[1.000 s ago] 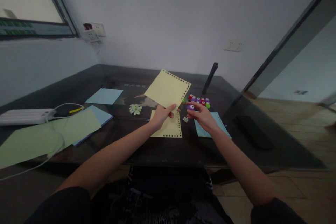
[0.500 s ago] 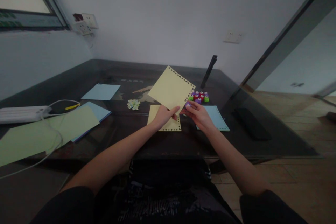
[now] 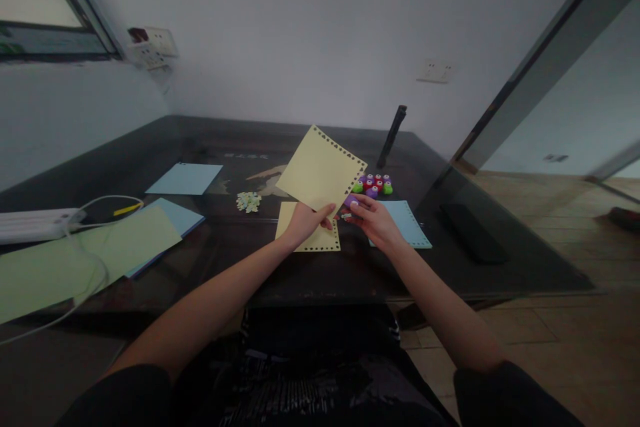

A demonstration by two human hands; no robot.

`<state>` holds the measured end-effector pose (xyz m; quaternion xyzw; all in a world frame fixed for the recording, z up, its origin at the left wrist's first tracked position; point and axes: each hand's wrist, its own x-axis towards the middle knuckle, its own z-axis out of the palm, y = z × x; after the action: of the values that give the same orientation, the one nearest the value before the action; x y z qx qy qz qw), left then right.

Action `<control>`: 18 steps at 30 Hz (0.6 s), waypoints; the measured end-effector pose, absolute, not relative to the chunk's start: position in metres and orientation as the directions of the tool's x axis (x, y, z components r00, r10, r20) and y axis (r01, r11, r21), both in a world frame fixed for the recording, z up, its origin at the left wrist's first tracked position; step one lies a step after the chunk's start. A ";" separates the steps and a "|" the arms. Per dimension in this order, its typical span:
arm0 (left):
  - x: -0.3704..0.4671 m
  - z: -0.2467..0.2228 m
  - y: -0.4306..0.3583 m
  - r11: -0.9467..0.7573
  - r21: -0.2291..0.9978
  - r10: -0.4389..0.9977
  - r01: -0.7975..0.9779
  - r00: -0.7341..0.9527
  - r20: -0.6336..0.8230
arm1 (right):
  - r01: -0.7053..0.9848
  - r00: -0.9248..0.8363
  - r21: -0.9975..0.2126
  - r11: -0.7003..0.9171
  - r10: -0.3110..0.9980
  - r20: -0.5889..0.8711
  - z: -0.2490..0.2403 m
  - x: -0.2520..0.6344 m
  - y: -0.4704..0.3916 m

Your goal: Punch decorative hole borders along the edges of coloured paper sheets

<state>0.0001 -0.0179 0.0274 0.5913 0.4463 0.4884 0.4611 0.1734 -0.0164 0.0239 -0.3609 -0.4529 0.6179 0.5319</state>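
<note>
My left hand (image 3: 311, 221) pinches the lower corner of a yellow sheet (image 3: 320, 170), which is tilted above the table and has small dark holes along its upper right and right edges. In my right hand (image 3: 369, 217) is a purple punch (image 3: 351, 201), held at the sheet's right corner. Under my left hand lies another yellow sheet (image 3: 285, 219) with holes on its right and bottom edges. A light blue sheet (image 3: 407, 223) with a punched edge rests beside my right hand. Behind that hand stand several coloured punches (image 3: 379, 182).
Small paper cut-outs (image 3: 249, 201) are piled left of centre. Farther left are a blue sheet (image 3: 187, 179), long green sheets (image 3: 125, 243) and a white power strip (image 3: 35, 223) with a cable. A black upright object (image 3: 393, 137) stands behind; a black flat object (image 3: 473, 233) lies right.
The camera view has shifted slightly, moving the scene a little left. The purple punch now sits closer against the held sheet's edge. Both hands keep their holds.
</note>
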 end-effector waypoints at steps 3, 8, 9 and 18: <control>0.001 0.028 -0.018 -0.174 0.982 0.979 0.070 0.123 0.164 | -0.310 -0.174 -0.951 -0.024 0.984 0.032 0.025 0.173 -0.018; 0.001 0.027 -0.019 -0.186 0.980 0.977 0.064 0.120 0.178 | -0.275 -0.160 -0.961 -0.005 0.986 0.041 0.026 0.172 -0.018; 0.001 0.027 -0.019 -0.189 0.980 0.976 0.065 0.122 0.180 | -0.267 -0.155 -0.964 -0.002 0.987 0.041 0.026 0.173 -0.018; 0.000 0.028 -0.020 -0.211 0.970 0.972 0.117 0.126 0.197 | -0.239 -0.141 -0.971 0.022 0.988 0.057 0.026 0.173 -0.019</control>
<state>0.0000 -0.0200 0.0284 0.6079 0.4482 0.4860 0.4398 0.1728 -0.0189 0.0258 -0.3887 -0.4821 0.5815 0.5276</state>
